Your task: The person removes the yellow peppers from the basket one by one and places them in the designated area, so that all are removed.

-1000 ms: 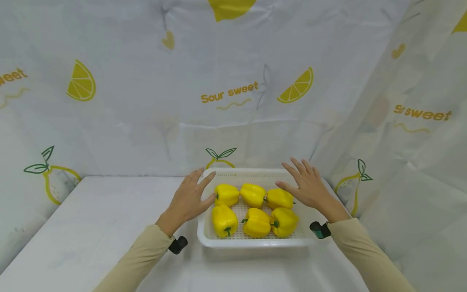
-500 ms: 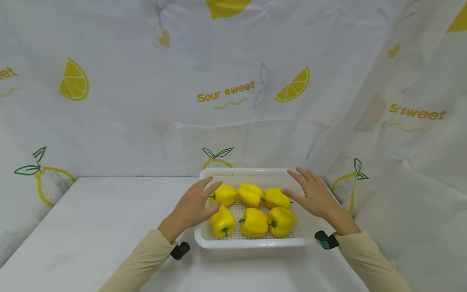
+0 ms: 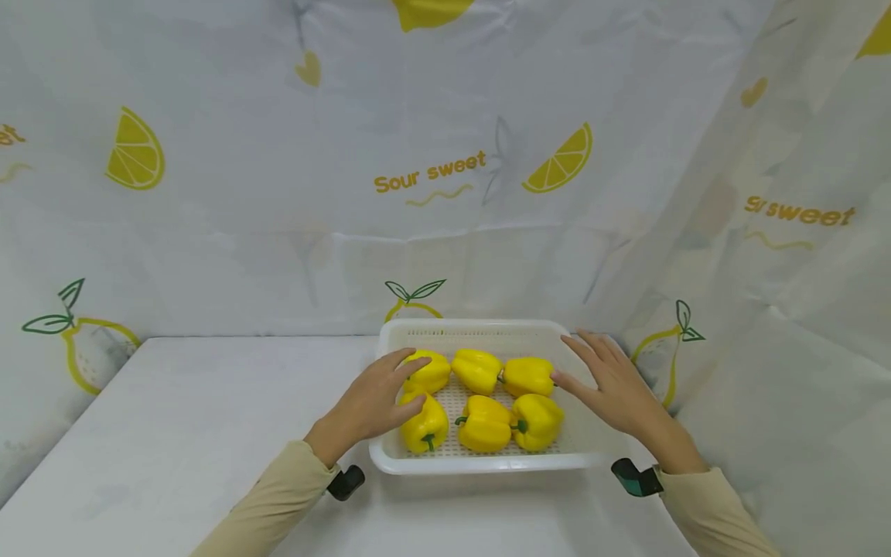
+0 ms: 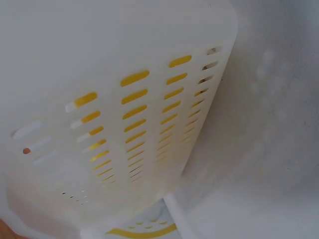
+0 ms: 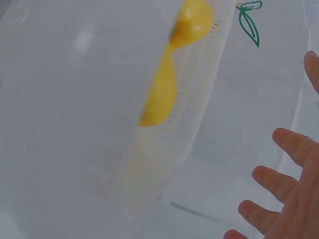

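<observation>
Several yellow bell peppers point(image 3: 485, 424) lie in two rows inside a white perforated plastic basket point(image 3: 487, 464). My left hand point(image 3: 367, 401) hovers at the basket's left side, its fingers extended and partly covering the left peppers in the head view. Whether it touches the basket or a pepper, I cannot tell. On the opposite side, my right hand point(image 3: 616, 387) is held with fingers spread and nothing in them. Its fingers point(image 5: 294, 147) appear apart from the basket in the right wrist view. The left wrist view shows the slotted wall point(image 4: 107, 199) from outside, with yellow behind the slots.
The basket stands on a white-covered table point(image 3: 230, 418), close to its back edge. Behind it hangs a white cloth point(image 3: 278, 155) with lemon prints. Another cloth wall point(image 3: 800, 309) rises close on the right. A small dark device point(image 3: 346, 483) sits on the left wrist.
Both hands have come down and nearer to me. The right hand has also shifted right, away from the peppers. The peppers stay put in the basket; the head view has shifted slightly.
</observation>
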`<state>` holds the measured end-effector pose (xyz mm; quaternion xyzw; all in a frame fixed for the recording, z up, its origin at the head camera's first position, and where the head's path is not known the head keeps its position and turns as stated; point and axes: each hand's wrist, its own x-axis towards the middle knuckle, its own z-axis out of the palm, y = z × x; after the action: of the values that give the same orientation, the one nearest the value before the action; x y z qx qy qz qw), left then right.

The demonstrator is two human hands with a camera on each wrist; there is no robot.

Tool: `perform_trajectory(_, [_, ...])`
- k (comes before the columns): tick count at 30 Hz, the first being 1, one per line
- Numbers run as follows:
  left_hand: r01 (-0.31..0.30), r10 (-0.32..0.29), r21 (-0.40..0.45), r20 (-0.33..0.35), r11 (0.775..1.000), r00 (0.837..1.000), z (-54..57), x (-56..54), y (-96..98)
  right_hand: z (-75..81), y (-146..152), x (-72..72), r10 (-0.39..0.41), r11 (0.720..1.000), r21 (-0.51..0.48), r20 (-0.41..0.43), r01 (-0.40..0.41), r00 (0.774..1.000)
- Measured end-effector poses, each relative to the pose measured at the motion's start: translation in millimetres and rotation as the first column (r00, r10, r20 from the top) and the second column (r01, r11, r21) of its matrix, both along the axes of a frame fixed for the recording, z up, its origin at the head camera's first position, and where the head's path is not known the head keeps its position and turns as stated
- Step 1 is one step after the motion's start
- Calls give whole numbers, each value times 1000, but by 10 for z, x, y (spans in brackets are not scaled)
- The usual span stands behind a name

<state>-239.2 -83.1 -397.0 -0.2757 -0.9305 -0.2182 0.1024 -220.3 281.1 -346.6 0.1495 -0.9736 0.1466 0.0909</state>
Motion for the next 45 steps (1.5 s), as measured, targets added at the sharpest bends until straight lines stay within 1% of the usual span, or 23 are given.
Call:
perform_trajectory(6, [13,-13,6,27,1000,1000,-30,-10,18,-37,22,55,-21,1000,-16,23,21,1000])
perform_trajectory(11, [34,-34,5,91,999,995,-40,0,42,-104,50,99,-31,997,-64,54,35,998])
perform_trajectory(13, [33,-33,2,121,999,992,-30,9,52,-135,55,111,-36,995,-92,63,42,997])
perform_trajectory(18, [46,-45,1,163,999,986,1,22,72,-204,66,150,-56,986,-153,97,71,994])
perform_trajectory(21, [59,-56,-12,165,998,985,0,22,78,-245,96,179,-55,977,-199,120,79,991])
perform_trajectory(27, [78,-64,-77,167,994,984,-46,-3,84,-306,157,260,-54,956,-277,144,93,988])
perform_trajectory(33, [79,-63,-108,144,991,988,-39,-15,85,-321,171,343,-39,934,-347,151,89,988])
perform_trajectory(39, [94,-76,-119,150,988,986,-30,-17,88,-355,172,379,-48,923,-367,183,113,982])
perform_trajectory(45, [105,-77,-150,178,983,981,-47,-33,98,-425,167,406,-73,923,-356,211,147,975])
